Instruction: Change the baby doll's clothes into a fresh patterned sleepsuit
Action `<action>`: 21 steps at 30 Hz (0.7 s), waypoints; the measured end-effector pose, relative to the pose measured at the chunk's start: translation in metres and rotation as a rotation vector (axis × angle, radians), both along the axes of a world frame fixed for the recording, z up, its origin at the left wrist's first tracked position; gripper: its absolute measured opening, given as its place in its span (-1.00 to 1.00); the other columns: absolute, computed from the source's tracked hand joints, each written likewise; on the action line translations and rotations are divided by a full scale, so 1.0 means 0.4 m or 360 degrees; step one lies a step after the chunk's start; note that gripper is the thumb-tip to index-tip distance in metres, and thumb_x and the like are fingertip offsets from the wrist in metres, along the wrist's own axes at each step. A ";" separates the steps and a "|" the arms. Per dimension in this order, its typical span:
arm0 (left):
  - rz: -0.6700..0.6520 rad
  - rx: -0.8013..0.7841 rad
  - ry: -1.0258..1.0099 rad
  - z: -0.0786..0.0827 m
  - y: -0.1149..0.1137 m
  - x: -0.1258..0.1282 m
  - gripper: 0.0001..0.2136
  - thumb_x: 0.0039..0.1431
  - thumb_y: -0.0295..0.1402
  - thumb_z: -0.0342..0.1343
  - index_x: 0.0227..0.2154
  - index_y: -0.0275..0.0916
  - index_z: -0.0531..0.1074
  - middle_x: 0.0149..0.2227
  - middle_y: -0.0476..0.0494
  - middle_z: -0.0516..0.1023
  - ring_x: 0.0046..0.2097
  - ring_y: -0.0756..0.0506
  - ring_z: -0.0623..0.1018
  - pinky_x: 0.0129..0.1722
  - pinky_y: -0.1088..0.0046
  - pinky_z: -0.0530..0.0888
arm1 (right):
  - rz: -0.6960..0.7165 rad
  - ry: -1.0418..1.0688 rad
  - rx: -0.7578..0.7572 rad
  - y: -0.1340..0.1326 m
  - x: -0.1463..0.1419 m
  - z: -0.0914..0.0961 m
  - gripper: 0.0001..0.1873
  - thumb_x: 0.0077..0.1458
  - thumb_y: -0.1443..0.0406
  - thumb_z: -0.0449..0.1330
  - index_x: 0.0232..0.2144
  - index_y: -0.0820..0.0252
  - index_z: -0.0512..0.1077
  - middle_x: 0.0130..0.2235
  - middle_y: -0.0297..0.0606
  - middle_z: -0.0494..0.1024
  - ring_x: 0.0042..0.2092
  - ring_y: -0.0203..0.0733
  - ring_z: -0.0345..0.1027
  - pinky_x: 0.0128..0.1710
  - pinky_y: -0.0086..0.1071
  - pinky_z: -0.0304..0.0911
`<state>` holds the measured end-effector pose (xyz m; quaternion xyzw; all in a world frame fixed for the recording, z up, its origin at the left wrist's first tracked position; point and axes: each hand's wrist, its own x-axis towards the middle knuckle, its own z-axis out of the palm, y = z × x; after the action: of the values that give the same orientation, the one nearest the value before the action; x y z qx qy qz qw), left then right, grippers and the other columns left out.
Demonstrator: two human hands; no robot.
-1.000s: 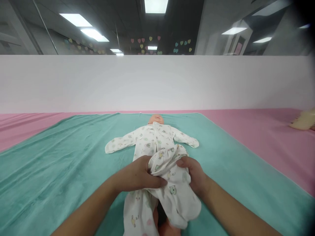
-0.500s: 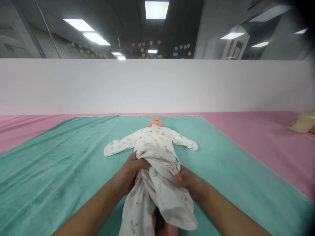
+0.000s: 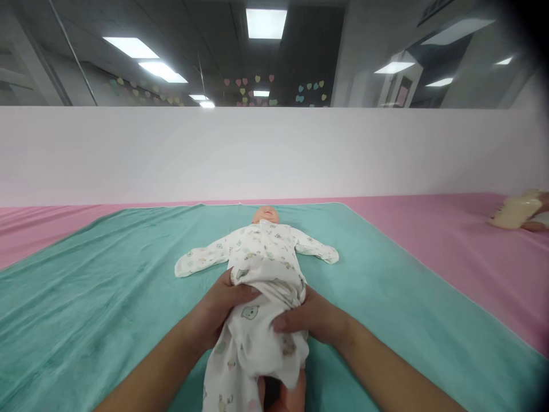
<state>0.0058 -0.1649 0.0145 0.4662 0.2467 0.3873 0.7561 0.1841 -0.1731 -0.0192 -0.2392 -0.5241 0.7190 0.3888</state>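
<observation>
Teal blanket [image 3: 86, 309] under cartoon-print sleepsuit [image 3: 257, 252]

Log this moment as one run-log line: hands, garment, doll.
left hand: flat on white printed sleepsuit | right hand: flat on same sleepsuit | baby doll: face-up on teal blanket

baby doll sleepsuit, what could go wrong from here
The white printed sleepsuit is bunched over the doll's middle, with the left hand and right hand pressed on it, so it might slip if either lets go. The doll's bare legs show below the loose fabric and could catch in it. The soft teal blanket might let the doll shift.
</observation>
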 end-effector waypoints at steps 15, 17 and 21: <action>-0.0348 0.0752 0.1101 0.027 -0.012 0.006 -0.65 -0.19 -0.27 0.29 -0.25 -0.18 0.44 -0.23 0.00 0.50 -0.16 -0.12 0.47 -0.24 0.44 0.38 | -0.0416 0.0300 -0.0274 0.016 -0.001 -0.029 -0.66 -0.22 0.48 0.17 -0.28 0.25 0.49 -0.34 -0.24 0.55 -0.22 -0.08 0.40 -0.16 -0.24 0.26; -0.0342 0.0789 0.1202 0.032 -0.016 0.007 -0.63 -0.22 -0.24 0.30 -0.27 -0.18 0.45 -0.27 0.01 0.50 -0.20 -0.11 0.48 -0.31 0.47 0.38 | -0.0425 0.0292 -0.0260 0.017 -0.002 -0.030 -0.65 -0.21 0.47 0.18 -0.27 0.24 0.49 -0.33 -0.24 0.55 -0.22 -0.07 0.40 -0.17 -0.23 0.26; -0.0227 0.0862 0.1403 0.025 -0.023 0.012 -0.78 -0.11 -0.29 0.18 -0.35 -0.22 0.44 -0.38 0.02 0.49 -0.35 -0.04 0.47 -0.46 0.54 0.32 | -0.0438 0.0280 -0.0245 0.015 -0.006 -0.021 -0.70 -0.19 0.46 0.20 -0.29 0.22 0.49 -0.31 -0.24 0.55 -0.21 -0.09 0.41 -0.16 -0.23 0.26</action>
<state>0.0106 -0.1739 0.0246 0.7796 0.4003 0.1516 0.4572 0.1817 -0.1670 -0.0276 -0.2740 -0.3938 0.7150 0.5085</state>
